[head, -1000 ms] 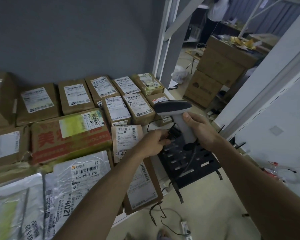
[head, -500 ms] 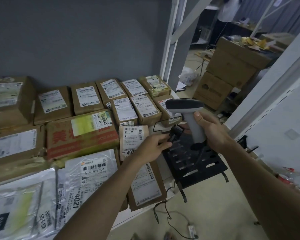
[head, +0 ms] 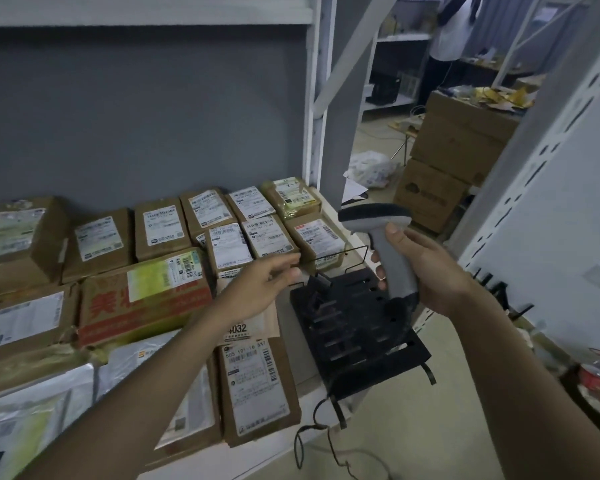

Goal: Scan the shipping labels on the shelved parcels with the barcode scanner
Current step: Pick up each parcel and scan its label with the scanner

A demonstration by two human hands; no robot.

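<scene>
The barcode scanner stands upright in the right hand, its dark head on top and pointing left. The fingers wrap around the grey handle and the thumb lies along its side. A black cord hangs down from under the hand.

The left hand reaches forward beside it, fingers loose and a little bent, holding nothing. Its fingertips hover just above a black slotted stand that sits below both hands.

To the left of the hands, brown parcels lie on the shelf, each with a white label. Under the left wrist one label reads "4032". The parcel below it reads "505 101-16". A big box with red letters lies further left.
</scene>
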